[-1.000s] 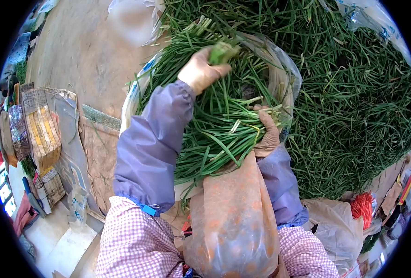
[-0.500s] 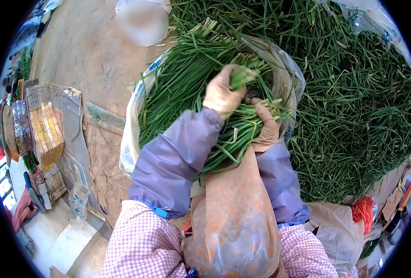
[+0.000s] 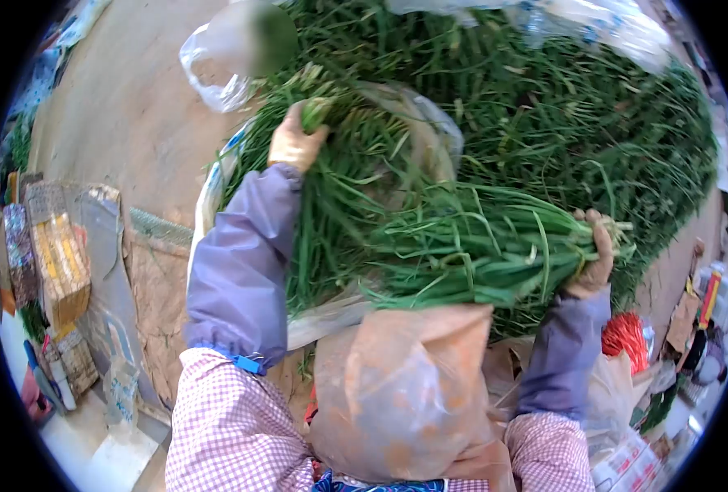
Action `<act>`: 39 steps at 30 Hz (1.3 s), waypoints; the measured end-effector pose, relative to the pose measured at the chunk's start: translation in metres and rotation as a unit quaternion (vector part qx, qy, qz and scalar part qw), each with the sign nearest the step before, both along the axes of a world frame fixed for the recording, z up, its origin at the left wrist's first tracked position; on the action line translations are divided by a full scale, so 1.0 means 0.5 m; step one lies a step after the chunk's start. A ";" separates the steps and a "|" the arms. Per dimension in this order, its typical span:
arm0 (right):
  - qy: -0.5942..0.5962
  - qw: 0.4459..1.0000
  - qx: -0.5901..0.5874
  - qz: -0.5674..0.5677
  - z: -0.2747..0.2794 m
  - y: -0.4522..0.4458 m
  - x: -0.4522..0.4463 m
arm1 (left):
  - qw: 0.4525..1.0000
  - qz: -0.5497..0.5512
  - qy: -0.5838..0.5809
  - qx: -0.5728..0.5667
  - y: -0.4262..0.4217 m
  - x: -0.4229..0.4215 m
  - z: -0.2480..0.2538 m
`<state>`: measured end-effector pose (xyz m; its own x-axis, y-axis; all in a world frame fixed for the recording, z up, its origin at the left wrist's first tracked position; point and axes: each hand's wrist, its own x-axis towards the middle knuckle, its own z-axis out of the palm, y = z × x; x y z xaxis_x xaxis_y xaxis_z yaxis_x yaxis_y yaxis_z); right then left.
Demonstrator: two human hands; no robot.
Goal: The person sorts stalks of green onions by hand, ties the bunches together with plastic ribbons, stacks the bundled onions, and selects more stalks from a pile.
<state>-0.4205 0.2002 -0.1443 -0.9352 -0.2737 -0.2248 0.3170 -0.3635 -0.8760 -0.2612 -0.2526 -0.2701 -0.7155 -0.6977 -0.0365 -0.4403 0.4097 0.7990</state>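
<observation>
My left hand (image 3: pixel 295 141) is closed round the pale cut ends of a small bunch of green stalks (image 3: pixel 316 111), above the left side of a plastic-lined opening full of greens. On the right, my right hand (image 3: pixel 595 252) grips a large bunch of long green leaves (image 3: pixel 495 244) by its pale stem ends. The leaves of that bunch point left, across the front of the clear plastic bag (image 3: pixel 420 123). Loose greens (image 3: pixel 331 221) lie in the bag below my left hand.
A wide heap of greens (image 3: pixel 561 123) fills the back and right. Sheer plastic (image 3: pixel 585 25) lies over its far edge. Red string (image 3: pixel 625 340) sits at the lower right. Taped boxes (image 3: pixel 59 262) stand at the left. A white plastic bag (image 3: pixel 220 92) is at the back.
My right hand has moved right with its bunch, out of the bag and over the heap's near edge. My left hand has moved left and slightly up, away from it. The view has shifted.
</observation>
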 end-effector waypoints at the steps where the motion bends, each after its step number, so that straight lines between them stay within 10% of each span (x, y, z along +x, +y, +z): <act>1: -0.010 1.000 -0.009 -0.014 0.012 0.038 -0.022 | 1.000 -0.009 -0.026 -0.013 -0.002 0.004 0.015; 4: 0.066 0.991 -0.109 -0.029 0.125 0.055 -0.032 | 0.988 -0.007 -0.133 -0.077 -0.019 0.010 0.024; 7: 0.196 0.964 0.136 -0.118 0.182 0.083 -0.078 | 0.953 -0.006 -0.253 -0.166 0.031 0.009 0.124; 11: 0.243 0.957 0.080 -0.137 0.250 0.087 -0.053 | 0.969 -0.228 0.046 -0.079 0.166 -0.035 0.335; 19: 0.220 0.964 -0.003 -0.151 0.378 0.131 0.018 | 0.735 -0.575 0.246 -0.264 0.599 -0.110 0.618; 28: 0.313 0.915 -0.044 -0.252 0.549 0.456 0.004 | 0.578 -0.680 -0.315 -0.322 0.583 -0.138 0.445; 34: 0.342 0.902 -0.054 -0.259 0.603 0.450 0.059 | 0.779 -0.593 0.101 -0.178 0.651 -0.173 0.785; 39: 0.281 0.941 -0.141 -0.124 0.657 0.408 0.108 | 0.653 -0.615 0.344 -0.278 0.788 -0.153 0.942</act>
